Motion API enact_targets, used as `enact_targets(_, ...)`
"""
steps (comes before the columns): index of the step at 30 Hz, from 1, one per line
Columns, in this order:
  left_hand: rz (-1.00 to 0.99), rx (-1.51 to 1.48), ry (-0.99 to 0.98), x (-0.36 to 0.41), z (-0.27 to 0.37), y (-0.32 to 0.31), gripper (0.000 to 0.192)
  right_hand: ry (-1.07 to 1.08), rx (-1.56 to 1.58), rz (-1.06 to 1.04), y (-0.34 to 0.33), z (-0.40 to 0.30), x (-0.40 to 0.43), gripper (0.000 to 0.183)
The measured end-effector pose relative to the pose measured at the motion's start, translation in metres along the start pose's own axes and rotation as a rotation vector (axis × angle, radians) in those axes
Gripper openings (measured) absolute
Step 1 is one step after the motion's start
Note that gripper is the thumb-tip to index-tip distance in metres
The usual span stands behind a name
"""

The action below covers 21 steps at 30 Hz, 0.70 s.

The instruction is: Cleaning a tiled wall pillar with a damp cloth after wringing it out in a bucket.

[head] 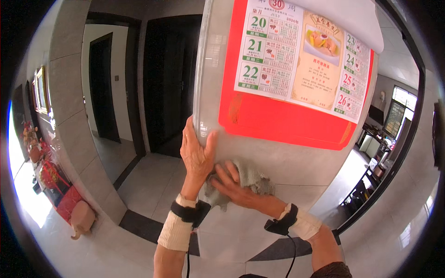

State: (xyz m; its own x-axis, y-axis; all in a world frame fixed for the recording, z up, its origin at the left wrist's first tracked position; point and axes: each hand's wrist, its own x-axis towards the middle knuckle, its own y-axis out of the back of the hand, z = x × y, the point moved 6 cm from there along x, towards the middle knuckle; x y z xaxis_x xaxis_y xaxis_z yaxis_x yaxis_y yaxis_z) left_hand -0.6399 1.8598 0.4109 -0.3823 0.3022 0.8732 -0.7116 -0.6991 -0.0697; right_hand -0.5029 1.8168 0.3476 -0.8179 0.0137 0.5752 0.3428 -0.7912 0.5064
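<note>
My left hand (198, 153) rests against the left edge of a tiled wall pillar (295, 166), its fingers pointing up along the corner and the thumb on the face. Beside it, my right hand (236, 189) presses a grey-green cloth (253, 177) flat on the pillar's tiles, with the fingers spread over the cloth. Part of the cloth hangs below the fingers. Above both hands hangs a wall calendar (299, 62) on a red backing board (288, 121), its upper sheet curled up. Each wrist wears a cream sleeve and a black strap with a small device and cable.
Dark doorways (174, 83) lie behind the pillar on the left. At far left, a red-covered stand (69, 205) with decorations has an elephant-shaped stool (82, 217) beside it. A black-framed opening (393, 173) on the right shows a room with a dark chair or rack and counter.
</note>
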Motion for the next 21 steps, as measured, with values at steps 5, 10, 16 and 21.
enact_targets(5, 0.0, 0.019, 0.01, 0.0005, 0.0036, -0.0017, 0.06, 0.01, -0.043, 0.003, 0.0064, 0.0007, 0.002, 0.048)
enact_targets(10, -0.001, 0.019, 0.021, 0.0021, 0.0053, -0.0037, 0.06, 0.061, -0.15, -0.058, 0.0063, 0.0004, -0.0008, 0.046)
enact_targets(16, 0.014, 0.036, 0.011, 0.001, 0.0034, -0.003, 0.06, 0.121, -0.328, -0.136, 0.0068, -0.0053, 0.0002, 0.051)
enact_targets(21, 0.003, 0.026, 0.015, -0.0002, 0.0062, -0.0004, 0.06, 0.092, -0.159, -0.146, 0.0028, -0.0054, -0.0038, 0.056)
